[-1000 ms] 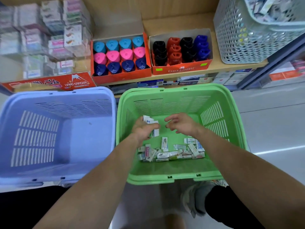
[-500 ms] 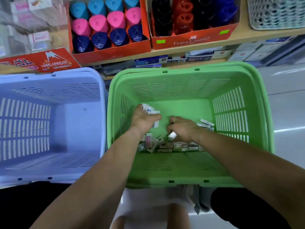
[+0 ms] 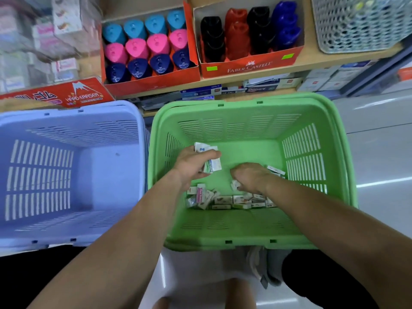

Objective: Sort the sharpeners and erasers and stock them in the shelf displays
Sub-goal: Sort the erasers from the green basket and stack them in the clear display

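Left hand [image 3: 191, 162] grips a small stack [image 3: 211, 163] of erasers, and the right hand [image 3: 252, 177] pinches one eraser [image 3: 235, 185]. A pile [image 3: 223, 200] more lies just under both hands in the basket [image 3: 245, 101], so lots is left to do. Sharpeners [image 3: 147, 45] up past the hands already sit in shelf boxes [image 3: 153, 82].

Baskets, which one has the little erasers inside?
The green plastic basket on the right: small wrapped erasers lie heaped on its floor. The pale blue plastic basket beside it shows none.
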Motion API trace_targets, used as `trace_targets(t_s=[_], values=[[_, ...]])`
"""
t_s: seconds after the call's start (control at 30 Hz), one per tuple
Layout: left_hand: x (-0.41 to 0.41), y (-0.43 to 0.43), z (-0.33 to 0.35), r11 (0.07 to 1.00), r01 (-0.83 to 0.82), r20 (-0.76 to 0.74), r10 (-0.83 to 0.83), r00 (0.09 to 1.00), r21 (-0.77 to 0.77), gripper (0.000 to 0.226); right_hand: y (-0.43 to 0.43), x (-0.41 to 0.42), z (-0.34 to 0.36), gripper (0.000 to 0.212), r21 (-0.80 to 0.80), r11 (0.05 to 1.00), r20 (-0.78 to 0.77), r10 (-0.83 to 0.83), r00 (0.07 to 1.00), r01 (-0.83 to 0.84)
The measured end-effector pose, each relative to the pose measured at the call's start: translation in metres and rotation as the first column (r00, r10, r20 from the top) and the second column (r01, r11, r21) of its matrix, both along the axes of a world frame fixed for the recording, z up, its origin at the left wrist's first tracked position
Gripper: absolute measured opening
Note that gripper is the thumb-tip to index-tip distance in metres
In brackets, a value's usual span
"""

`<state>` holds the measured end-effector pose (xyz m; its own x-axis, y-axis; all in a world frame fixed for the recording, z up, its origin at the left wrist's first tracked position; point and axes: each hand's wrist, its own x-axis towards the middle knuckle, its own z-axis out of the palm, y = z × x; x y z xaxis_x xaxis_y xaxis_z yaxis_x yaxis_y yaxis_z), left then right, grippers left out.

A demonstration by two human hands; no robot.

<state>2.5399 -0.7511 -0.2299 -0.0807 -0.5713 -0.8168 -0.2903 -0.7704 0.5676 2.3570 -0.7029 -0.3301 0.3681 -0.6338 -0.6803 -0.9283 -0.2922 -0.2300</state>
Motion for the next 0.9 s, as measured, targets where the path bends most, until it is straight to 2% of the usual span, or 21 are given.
trace_targets(t_s=[0.07, 0.13, 0.23, 0.3, 0.4, 0.53, 0.63, 0.73, 0.8, 0.9], values=[[-0.002, 0.001, 0.011, 0.999, 0.038, -0.023, -0.039, 0.999, -0.022, 0.027, -0.008, -0.006, 0.009, 0.038, 0.059, 0.982, 0.059, -0.185, 0.981, 0.182], [-0.003, 0.000, 0.024, 0.998, 0.024, -0.067, -0.028, 0.997, -0.053, 0.026, -0.020, -0.013, 0.027, 0.042, 0.133, 0.913, 0.165, -0.405, 0.899, 0.387], [-0.004, -0.005, 0.050, 0.994, -0.040, -0.176, 0.022, 0.984, -0.097, 0.037, -0.035, -0.018, 0.073, 0.022, 0.274, 0.752, 0.316, -0.659, 0.682, 0.599], [-0.001, -0.008, 0.070, 0.987, -0.057, -0.208, 0.024, 0.978, -0.152, 0.036, -0.038, -0.017, 0.114, 0.014, 0.372, 0.653, 0.377, -0.756, 0.535, 0.660], [0.011, -0.011, 0.106, 0.964, -0.068, -0.204, 0.015, 0.979, -0.255, 0.020, -0.033, -0.009, 0.172, 0.010, 0.458, 0.575, 0.456, -0.807, 0.377, 0.677], [0.043, -0.010, 0.153, 0.924, -0.077, -0.180, 0.008, 0.984, -0.376, 0.017, -0.022, 0.017, 0.236, 0.016, 0.527, 0.529, 0.549, -0.809, 0.210, 0.665], [0.076, -0.002, 0.185, 0.898, -0.098, -0.184, 0.019, 0.983, -0.430, 0.019, -0.009, 0.043, 0.280, 0.017, 0.565, 0.558, 0.629, -0.768, 0.120, 0.608], [0.108, 0.010, 0.211, 0.894, -0.143, -0.254, 0.034, 0.967, -0.425, 0.024, 0.006, 0.075, 0.319, 0.017, 0.580, 0.551, 0.672, -0.740, 0.030, 0.600], [0.121, 0.018, 0.223, 0.892, -0.180, -0.294, 0.056, 0.954, -0.415, 0.024, 0.013, 0.100, 0.339, 0.018, 0.589, 0.558, 0.689, -0.725, -0.002, 0.584], [0.130, 0.030, 0.235, 0.883, -0.258, -0.378, 0.100, 0.920, -0.393, 0.012, 0.018, 0.135, 0.354, 0.019, 0.597, 0.571, 0.707, -0.706, -0.034, 0.563]])
